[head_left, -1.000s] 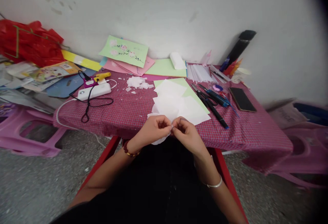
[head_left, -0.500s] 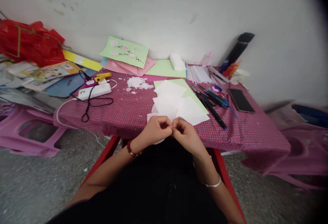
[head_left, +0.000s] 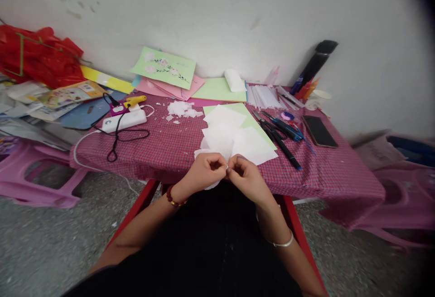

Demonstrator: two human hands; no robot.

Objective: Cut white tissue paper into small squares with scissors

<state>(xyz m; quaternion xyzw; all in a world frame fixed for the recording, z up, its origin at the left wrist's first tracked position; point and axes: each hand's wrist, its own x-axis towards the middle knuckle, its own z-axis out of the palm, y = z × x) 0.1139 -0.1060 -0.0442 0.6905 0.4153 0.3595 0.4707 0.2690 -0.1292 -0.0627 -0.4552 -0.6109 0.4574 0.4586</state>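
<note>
My left hand [head_left: 208, 169] and my right hand [head_left: 247, 177] meet at the fingertips above the table's front edge. Both are closed in a pinch, thumb against forefinger. A tiny piece of white paper [head_left: 227, 167] shows between the fingertips, mostly hidden by them. Just beyond my hands, several thin white paper sheets [head_left: 222, 133] overlap on a light green sheet [head_left: 250, 118]. Part of the white paper hangs below my left hand. To the left of the sheets is a small heap of torn white paper scraps [head_left: 181, 109].
Right of the sheets lie scissors [head_left: 270, 129], a black pen [head_left: 288, 154], blue-handled pliers [head_left: 287, 129] and a phone [head_left: 319, 130]. A power strip [head_left: 125, 121] with a black cable [head_left: 118, 138] sits on the left. A green card with flowers [head_left: 166, 66] rests at the back.
My hands stay pinched together in nearly the same place. A white bit now shows between the fingertips. The whole view has shifted slightly.
</note>
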